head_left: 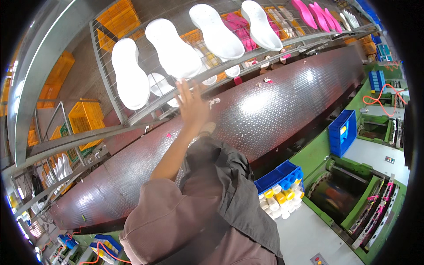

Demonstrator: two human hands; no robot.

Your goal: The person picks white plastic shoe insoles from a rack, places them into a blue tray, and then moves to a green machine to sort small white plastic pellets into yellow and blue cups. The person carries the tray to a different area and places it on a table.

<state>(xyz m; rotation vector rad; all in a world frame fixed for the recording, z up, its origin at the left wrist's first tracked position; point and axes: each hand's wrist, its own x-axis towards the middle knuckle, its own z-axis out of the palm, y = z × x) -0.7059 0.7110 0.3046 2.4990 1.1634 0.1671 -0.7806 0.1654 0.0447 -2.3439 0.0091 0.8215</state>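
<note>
My left hand (192, 105) reaches up to the front rail of a wire rack (145, 114), its fingers stretched out and spread. The fingertips lie at the lower end of a white shoe sole (173, 47); whether they touch it I cannot tell. To its left on the rack is another white sole (130, 73). Two more, a white sole (216, 31) and a white sole (261, 25), lie to its right. Nothing shows in the hand. Bright pink soles (304, 14) lie farther right. My right hand does not show.
A walkway of shiny diamond plate (274, 106) runs beside the rack. Right of it stand green machines (322, 176), a blue bin (342, 132), and another blue bin (278, 174) by white and yellow cylinders (280, 196). Yellow-orange crates (86, 117) stand at the left.
</note>
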